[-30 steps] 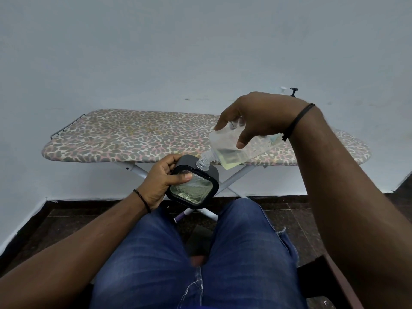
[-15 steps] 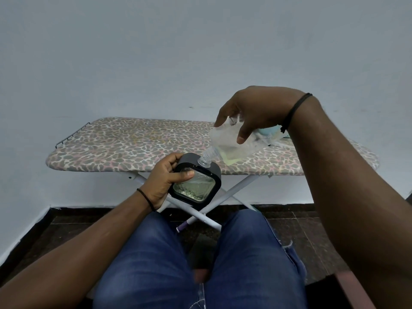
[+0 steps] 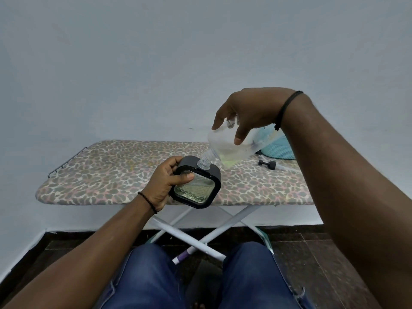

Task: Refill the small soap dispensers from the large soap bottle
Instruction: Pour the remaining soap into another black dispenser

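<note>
**Bottle tipped neck-down into the dispenser's filling hole**

The left hand has its grip wrapped round the small soap dispenser, thumb laid across the clear patterned face and fingers behind the dark frame. It holds the dispenser in the air over the near edge of the ironing board, tilted so the top opening faces up toward the other hand; that tilt looks chosen to give the neck a straight way in.

The right hand has its grip clasped from above on the large soap bottle, thumb on the near side, fingers over the far side. The bottle is tipped steeply, its ribbed neck touching or just inside the dispenser's opening. Only a little yellow-green soap sits in the low corner beside the neck, so the steep angle likely serves to drain what remains. The dispenser window shows greenish liquid; how full it is I cannot tell.

Beyond the right grip, on the board, lie a small black dumbbell-shaped piece, possibly a pump part, and a pale blue basket. Neither blocks the pour. Below both grips are the person's knees; a slipped neck would probably spill there.
</note>
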